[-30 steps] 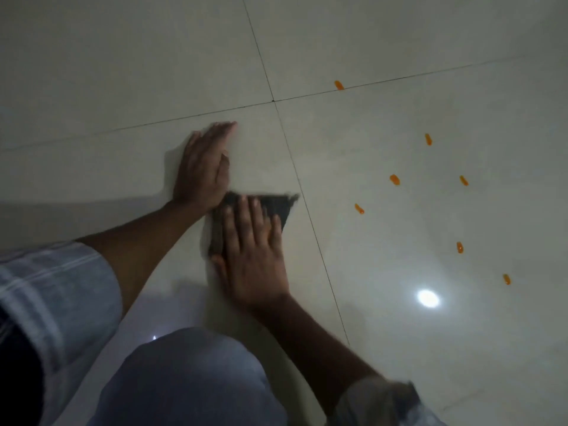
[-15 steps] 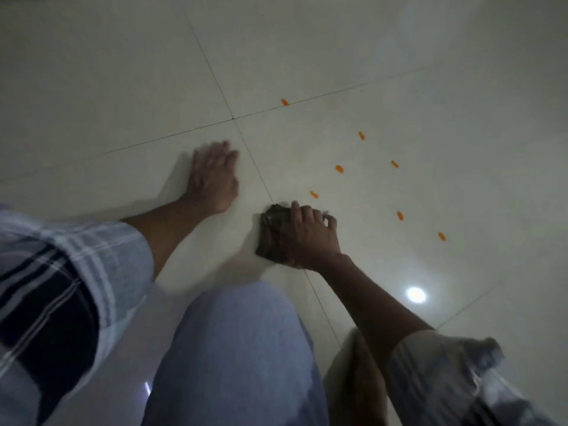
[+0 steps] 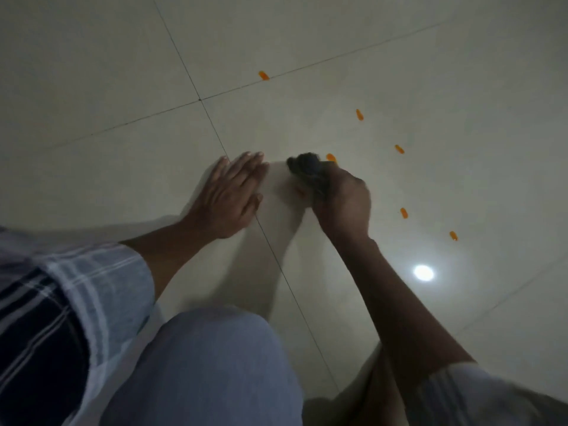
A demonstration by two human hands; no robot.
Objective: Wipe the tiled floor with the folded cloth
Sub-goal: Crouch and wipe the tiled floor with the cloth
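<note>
The dark cloth [image 3: 304, 167] is bunched up in the right hand [image 3: 341, 201], out past the knee on the pale tiled floor [image 3: 430, 56]. The fingers of that hand are curled tight round it, so only a dark lump sticks out at the far end, and it is hard to tell if that end touches the tile. The left hand [image 3: 229, 195] lies flat on the floor just beside it, fingers straight and close together, with nothing in it; it looks like it is holding the person up. It sits right by a thin dark line [image 3: 184, 72] between the tiles. Small orange marks dot the floor to the right: one orange mark [image 3: 331, 157] is just beside the cloth, and a faint orange smear [image 3: 299, 191] shows near the hand. More orange marks [image 3: 399, 149] lie farther off, well apart from each other. A round bright spot of light [image 3: 424, 272] shines on the tile. I think the cloth is soft and light, so it will squash and fold any way you push it. A bunched lump only rubs a small bit of floor. It would likely work better spread flat, with the palm pressing on top, so more of it touches the tile. The floor looks shiny and smooth, so the cloth should slide easily, maybe too easily if pressed lightly. Nothing here can break. The marks look sticky or dried, but I cannot tell which.
</note>
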